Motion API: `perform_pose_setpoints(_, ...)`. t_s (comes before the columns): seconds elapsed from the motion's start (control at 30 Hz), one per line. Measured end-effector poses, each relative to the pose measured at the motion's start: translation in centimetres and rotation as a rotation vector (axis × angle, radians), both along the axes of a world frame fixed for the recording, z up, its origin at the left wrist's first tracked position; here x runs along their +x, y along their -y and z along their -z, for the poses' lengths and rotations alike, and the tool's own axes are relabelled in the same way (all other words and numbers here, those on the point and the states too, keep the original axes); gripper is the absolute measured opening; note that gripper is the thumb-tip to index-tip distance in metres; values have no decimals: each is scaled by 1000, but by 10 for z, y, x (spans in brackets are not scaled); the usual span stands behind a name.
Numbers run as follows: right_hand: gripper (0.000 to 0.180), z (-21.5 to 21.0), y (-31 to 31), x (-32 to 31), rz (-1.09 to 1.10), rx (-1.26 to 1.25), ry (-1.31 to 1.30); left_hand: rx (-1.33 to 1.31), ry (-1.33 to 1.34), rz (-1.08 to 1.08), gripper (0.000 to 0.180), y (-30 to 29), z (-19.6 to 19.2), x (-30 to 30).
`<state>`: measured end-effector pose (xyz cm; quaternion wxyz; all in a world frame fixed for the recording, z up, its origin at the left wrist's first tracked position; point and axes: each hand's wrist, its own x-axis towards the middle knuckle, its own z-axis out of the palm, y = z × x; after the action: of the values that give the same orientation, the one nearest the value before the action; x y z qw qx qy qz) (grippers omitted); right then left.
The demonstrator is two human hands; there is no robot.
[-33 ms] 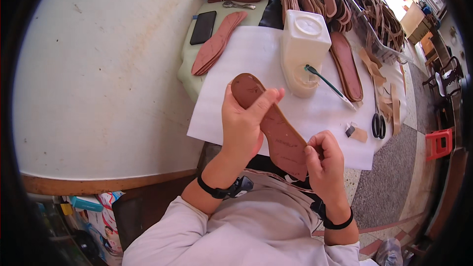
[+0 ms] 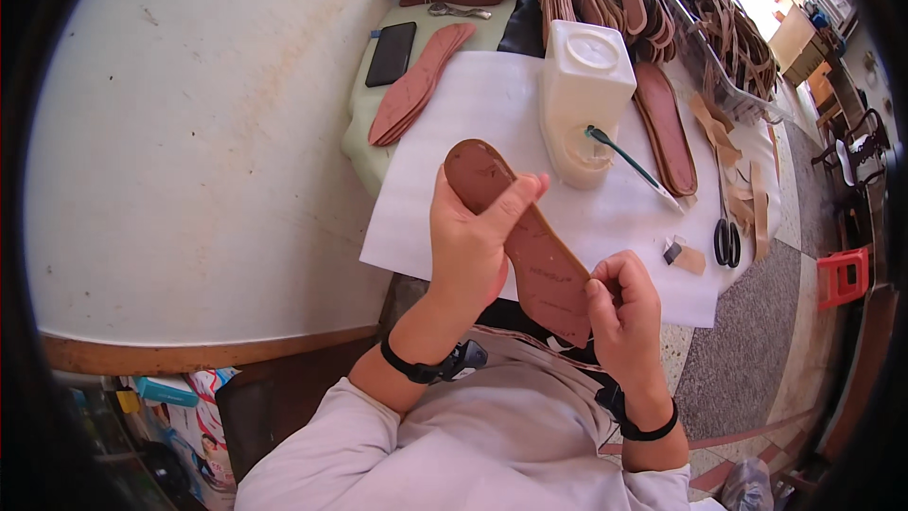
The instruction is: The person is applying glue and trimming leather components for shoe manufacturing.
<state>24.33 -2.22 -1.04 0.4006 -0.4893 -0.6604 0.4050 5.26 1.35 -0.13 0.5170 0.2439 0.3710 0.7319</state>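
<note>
A reddish-brown shoe insole [image 2: 547,274] with a thin tan edge along its right side is held up over my lap, tilted, at the table's front edge. Its rounded heel end is in my left hand [image 2: 465,241], thumb lying across the top face and fingers hidden beneath. At the wider end, my right hand [image 2: 629,312] pinches the right edge between thumb and curled forefinger. Beyond the insole stands a white plastic container [image 2: 584,85] with a cut-out opening low on its front. A green-handled brush [image 2: 632,159] leans out of that opening.
White sheeting [image 2: 454,123] covers the table. A finished-looking insole [image 2: 665,132], scissors [image 2: 726,242] and leather scraps [image 2: 759,203] lie right. Stacked insoles [image 2: 416,85] and a black flat case [image 2: 391,54] are left; a basket of strips [image 2: 733,99] stands far right.
</note>
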Motion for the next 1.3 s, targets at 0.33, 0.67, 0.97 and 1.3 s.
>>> perform_pose_setpoints(0.33,6,3,-4,-2,46,-64,-73,-54,-257,188,67,21,12,14)
perform_pose_setpoints(0.67,6,3,-4,0,-37,-268,-403,-99,-220,274,70,19,3,8)
perform_pose_setpoints(0.97,6,3,-7,1,24,86,-116,-83,-115,238,67,21,11,10)
perform_pose_setpoints(1.3,3,-12,-20,18,-105,147,26,-101,-428,491,60,20,7,4)
